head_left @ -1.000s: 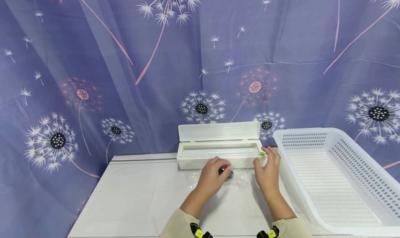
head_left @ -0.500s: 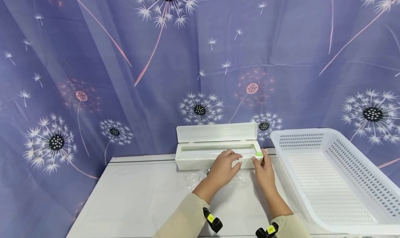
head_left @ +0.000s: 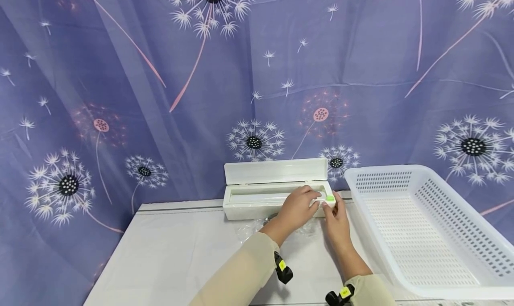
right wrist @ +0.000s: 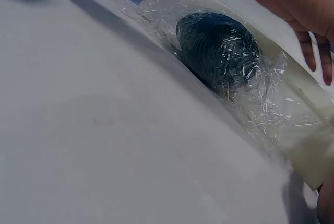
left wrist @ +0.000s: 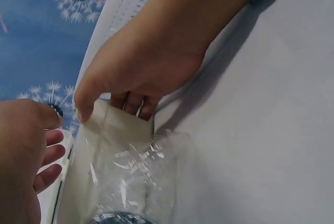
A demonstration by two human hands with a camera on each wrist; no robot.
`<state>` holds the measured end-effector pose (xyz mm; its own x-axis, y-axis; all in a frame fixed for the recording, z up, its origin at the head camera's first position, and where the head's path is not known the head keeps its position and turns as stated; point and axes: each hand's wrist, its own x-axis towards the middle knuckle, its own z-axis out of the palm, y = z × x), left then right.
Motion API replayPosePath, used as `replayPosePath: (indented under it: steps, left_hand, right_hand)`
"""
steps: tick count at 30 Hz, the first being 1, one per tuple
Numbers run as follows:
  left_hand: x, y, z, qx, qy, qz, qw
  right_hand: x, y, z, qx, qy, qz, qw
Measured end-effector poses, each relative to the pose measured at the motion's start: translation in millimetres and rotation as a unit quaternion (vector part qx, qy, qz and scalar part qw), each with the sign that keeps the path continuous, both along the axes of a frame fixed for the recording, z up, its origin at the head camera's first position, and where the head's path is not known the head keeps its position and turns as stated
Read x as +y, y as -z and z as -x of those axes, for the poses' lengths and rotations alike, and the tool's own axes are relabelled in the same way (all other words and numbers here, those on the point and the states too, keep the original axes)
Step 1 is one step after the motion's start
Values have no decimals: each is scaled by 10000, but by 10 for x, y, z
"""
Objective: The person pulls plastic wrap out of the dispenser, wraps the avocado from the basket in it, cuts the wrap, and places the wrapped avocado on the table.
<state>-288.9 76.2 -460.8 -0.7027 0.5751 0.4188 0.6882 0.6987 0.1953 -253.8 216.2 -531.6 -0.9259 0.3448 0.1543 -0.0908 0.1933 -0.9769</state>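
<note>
A white cling film dispenser (head_left: 257, 211) stands against the curtain with its lid raised and a film roll inside. At its right end my right hand (head_left: 337, 223) grips the corner, thumb on the front and fingers round the end. My left hand (head_left: 298, 208) hovers over the dispenser's front edge beside the green cutter slider (head_left: 330, 198), fingers loosely bent; no held thing shows. A dark, rounded, ridged object (right wrist: 216, 49) lies in crumpled clear film (right wrist: 266, 96) before the dispenser. In the head view, the left wrist mostly hides it.
A white perforated plastic basket (head_left: 425, 234) stands to the right of the dispenser. White cloth (head_left: 168, 252) covers the table, and a purple dandelion-print curtain (head_left: 192, 141) hangs behind it.
My left hand has left the dark wrapped object and moved up and right to the slider. My right hand has settled onto the dispenser's right end.
</note>
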Motion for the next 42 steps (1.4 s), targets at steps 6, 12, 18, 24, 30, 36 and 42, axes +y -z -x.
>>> replayPosePath:
  steps: [6,12,18,24,30,36,42]
  left_hand:
    - [125,-65,-5,427,352,268,9981]
    - [196,-21,32,724,508,817,9927]
    - [264,8,63,973,463,1282,9859]
    - [325,2,66,1077,332,1748,9781]
    - [350,33,72,1140,179,1860,9758]
    - [360,35,72,1210,154,1697,9779]
    - [367,58,61,1074,118,1491,9829]
  right_hand:
    - [24,20,10,104,-12,-53,9999]
    - [23,22,-14,69,-110,1,9999]
    - [23,25,-20,189,-114,52,9997]
    - [41,31,-3,221,-145,98,9996]
    - [41,24,-8,349,-303,298,9985]
    - [39,1,-11,390,-352,498,9974]
    - [46,16,-3,378,-321,534,9973]
